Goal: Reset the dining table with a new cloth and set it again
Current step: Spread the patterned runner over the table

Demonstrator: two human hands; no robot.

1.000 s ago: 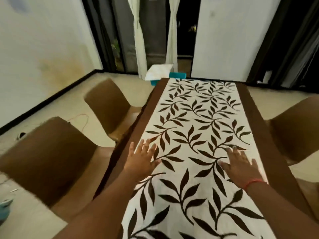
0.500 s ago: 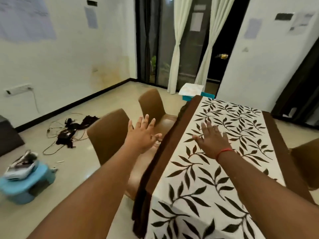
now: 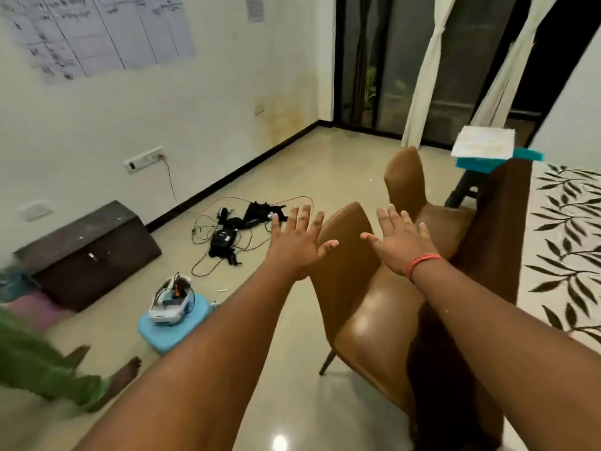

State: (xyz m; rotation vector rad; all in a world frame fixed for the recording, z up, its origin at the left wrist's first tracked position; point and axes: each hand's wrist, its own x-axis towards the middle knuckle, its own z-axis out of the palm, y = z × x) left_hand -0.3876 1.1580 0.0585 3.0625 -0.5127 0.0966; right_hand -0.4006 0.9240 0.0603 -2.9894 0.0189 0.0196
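Head view: left hand and right hand spread, holding nothing.

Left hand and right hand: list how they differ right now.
The right hand wears a red thread at the wrist; the left hand is bare. The left hand shows against the floor, the right hand against the brown chair. Both are spread flat, holding nothing.

Your left hand and right hand hang side by side in front of the near chair, touching nothing. A second chair stands behind it, both along the left edge of the bench, which carries the tablecloth. Left on the floor lie tangled cables, and nearer you a headset sits on a low stool.
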